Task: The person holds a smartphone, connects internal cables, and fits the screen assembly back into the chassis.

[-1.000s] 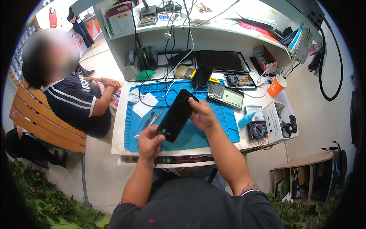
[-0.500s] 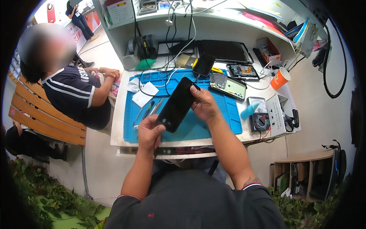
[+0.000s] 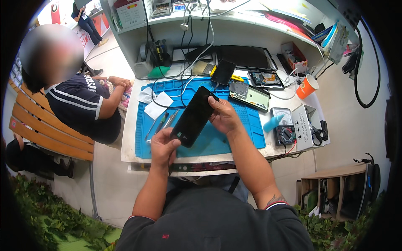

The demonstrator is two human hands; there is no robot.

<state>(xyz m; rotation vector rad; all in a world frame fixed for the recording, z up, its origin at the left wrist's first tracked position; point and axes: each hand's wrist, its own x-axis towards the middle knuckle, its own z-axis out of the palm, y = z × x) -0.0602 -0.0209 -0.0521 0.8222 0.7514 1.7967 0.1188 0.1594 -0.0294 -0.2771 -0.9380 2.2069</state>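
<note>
Between my two hands I hold a black smartphone (image 3: 193, 118), tilted, its dark screen facing up, over a blue repair mat (image 3: 144, 125). My left hand (image 3: 163, 146) is closed on its lower left end, thumb on the glass near a small green mark. At the upper right end my right hand (image 3: 225, 116) grips the edge, thumb on the corner. On the mat left of the phone lie slim hand tools (image 3: 162, 121) and white paper pieces (image 3: 158, 105). Beyond it rest another dark phone (image 3: 223, 72) and an opened phone housing (image 3: 256, 98).
Right on the desk stand an orange cup (image 3: 307, 86), a light-blue bottle (image 3: 273, 123), a multimeter (image 3: 286, 134) and a white box (image 3: 302, 125). Cables (image 3: 212, 31) hang over the back. A large dark panel (image 3: 247, 57) lies behind. A person (image 3: 90, 100) sits at the left.
Almost nothing differs. Both hands keep the same grip on the smartphone, and the view has shifted very slightly.
</note>
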